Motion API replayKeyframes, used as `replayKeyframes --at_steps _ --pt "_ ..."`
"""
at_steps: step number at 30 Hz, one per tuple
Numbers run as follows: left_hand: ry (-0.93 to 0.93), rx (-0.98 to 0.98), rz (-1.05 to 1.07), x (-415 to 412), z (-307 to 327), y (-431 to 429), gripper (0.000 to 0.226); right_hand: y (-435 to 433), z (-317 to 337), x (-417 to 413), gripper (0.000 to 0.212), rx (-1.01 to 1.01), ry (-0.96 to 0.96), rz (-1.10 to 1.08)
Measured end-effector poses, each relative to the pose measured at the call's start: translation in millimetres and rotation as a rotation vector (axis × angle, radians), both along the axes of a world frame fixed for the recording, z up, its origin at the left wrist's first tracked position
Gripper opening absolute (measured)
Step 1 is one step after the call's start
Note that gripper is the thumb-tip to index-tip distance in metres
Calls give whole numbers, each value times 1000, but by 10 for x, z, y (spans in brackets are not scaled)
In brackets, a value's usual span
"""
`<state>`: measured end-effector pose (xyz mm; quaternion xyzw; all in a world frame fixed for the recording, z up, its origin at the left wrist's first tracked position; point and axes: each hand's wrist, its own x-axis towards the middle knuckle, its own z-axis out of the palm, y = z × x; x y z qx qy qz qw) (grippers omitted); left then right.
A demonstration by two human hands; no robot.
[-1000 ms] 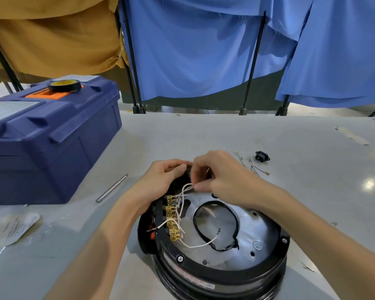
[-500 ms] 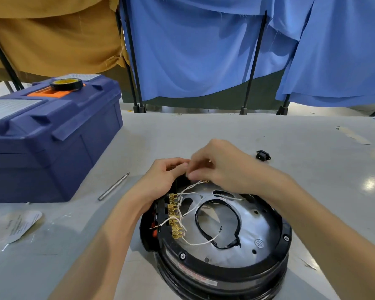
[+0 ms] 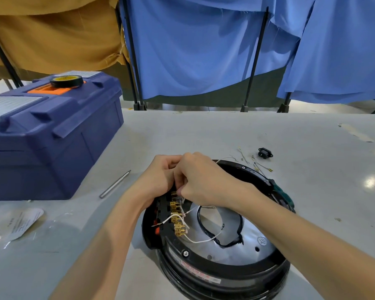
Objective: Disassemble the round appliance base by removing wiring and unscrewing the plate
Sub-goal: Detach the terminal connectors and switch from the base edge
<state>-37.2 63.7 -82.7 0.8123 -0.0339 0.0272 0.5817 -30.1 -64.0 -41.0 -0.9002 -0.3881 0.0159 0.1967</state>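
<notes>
The round black appliance base (image 3: pixel 221 271) lies on the table in front of me, with its silver metal plate (image 3: pixel 243 252) facing up. A row of brass terminals (image 3: pixel 177 219) with thin white wires (image 3: pixel 200 241) runs along the plate's left side. A black ring of cable (image 3: pixel 236 239) lies on the plate's middle. My left hand (image 3: pixel 158 180) grips the base's rim at the top of the terminal row, fingers curled. My right hand (image 3: pixel 204 180) pinches a white wire at the uppermost terminals. Both hands touch each other and hide the wire's end.
A large blue toolbox (image 3: pixel 48 135) with a roll of tape (image 3: pixel 66 81) on its lid stands at the left. A metal rod (image 3: pixel 114 184) lies beside it. Loose wire pieces (image 3: pixel 260 165) and a small black socket (image 3: pixel 265 153) lie behind the base. A plastic bag (image 3: pixel 22 224) lies near left.
My right hand has come down from above the base's far rim to the top of the terminal row, still pinching white wire. My left hand has stayed on the rim.
</notes>
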Motion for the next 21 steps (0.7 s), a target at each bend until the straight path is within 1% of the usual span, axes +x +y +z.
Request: replayKeyframes --at_steps 3,4,6,8,11,14,17,19,21 --pt "-9 -2 -12 0 -3 13 60 -21 -11 15 18 10 -4 -18" --pt "-13 -12 -16 3 1 8 54 -64 -15 40 18 24 -9 -32" --pt "-21 -28 -18 20 1 -1 32 -169 -32 86 17 79 27 -60" --pt "-27 -36 -3 32 -1 -11 21 -235 -38 94 15 119 75 -67" --pt "-28 -44 2 27 -1 -22 20 -267 -31 109 13 175 172 -77" --pt "-19 -52 19 16 -2 -25 21 -330 10 117 12 222 312 -52" --pt "-9 -73 23 30 -13 -31 22 -420 28 118 6 202 418 -30" --pt "-11 -87 19 30 -7 -37 22 -427 36 98 2 166 449 -7" --pt "-15 -77 22 18 10 -37 24 -396 52 82 16 139 381 29"
